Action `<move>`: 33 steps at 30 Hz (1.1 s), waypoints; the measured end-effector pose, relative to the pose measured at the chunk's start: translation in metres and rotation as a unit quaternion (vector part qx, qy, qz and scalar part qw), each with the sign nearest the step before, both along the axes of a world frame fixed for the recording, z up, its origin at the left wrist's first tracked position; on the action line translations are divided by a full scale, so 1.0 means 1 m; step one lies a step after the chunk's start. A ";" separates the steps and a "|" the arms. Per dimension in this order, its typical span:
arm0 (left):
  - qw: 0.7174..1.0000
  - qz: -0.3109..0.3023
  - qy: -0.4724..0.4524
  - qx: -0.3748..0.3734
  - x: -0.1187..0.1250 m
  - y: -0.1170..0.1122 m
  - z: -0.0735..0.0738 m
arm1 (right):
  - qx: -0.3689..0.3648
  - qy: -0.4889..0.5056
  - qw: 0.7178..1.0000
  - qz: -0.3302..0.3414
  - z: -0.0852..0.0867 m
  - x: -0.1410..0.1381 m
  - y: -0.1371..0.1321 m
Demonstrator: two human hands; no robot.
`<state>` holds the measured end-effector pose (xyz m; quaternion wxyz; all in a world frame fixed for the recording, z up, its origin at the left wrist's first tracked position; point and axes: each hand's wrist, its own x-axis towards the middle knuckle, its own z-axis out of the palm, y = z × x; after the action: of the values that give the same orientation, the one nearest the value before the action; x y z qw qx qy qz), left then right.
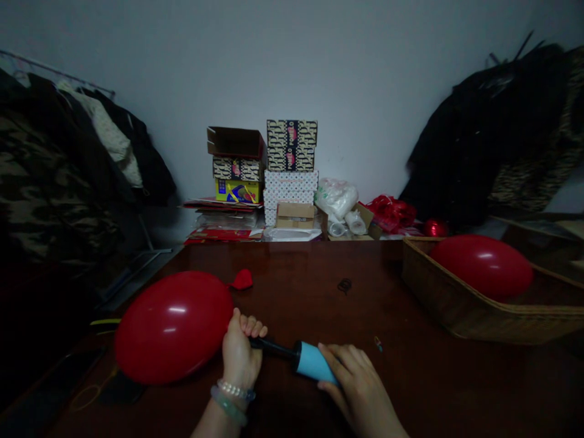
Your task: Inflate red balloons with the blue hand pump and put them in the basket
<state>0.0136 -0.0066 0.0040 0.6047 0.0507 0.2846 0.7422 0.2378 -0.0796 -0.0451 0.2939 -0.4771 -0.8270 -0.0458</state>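
A large inflated red balloon point(171, 331) is at the left, its neck end at my left hand point(241, 344). That hand is closed around the balloon's neck and the black nozzle end of a hand balloon pump point(312, 362); the fingers hide where the two meet. My right hand point(358, 380) is wrapped around the pump's light blue barrel. A black shaft shows between the two hands. Just behind the balloon, a small flat red piece point(243, 279) lies on the table.
A wicker basket point(460, 316) at the right holds another red balloon point(483, 267). A dark coiled cord point(345, 286) and a small clip-like item point(378, 344) lie on the brown table point(310, 267). Stacked boxes point(291, 188) stand behind; clothes hang on both sides.
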 end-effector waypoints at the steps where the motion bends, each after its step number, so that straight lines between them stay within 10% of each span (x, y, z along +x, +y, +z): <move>1: 1.000 -0.006 0.000 -0.003 0.003 -0.001 -0.002 | 0.001 0.002 1.000 -0.001 -0.001 -0.003 0.000; 33: 1.000 0.012 0.006 -0.010 -0.002 0.002 -0.002 | -0.014 0.006 1.000 0.000 0.000 0.001 -0.001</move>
<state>0.0112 -0.0049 0.0016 0.5947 0.0457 0.2959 0.7461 0.2389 -0.0805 -0.0452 0.2921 -0.4816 -0.8257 -0.0310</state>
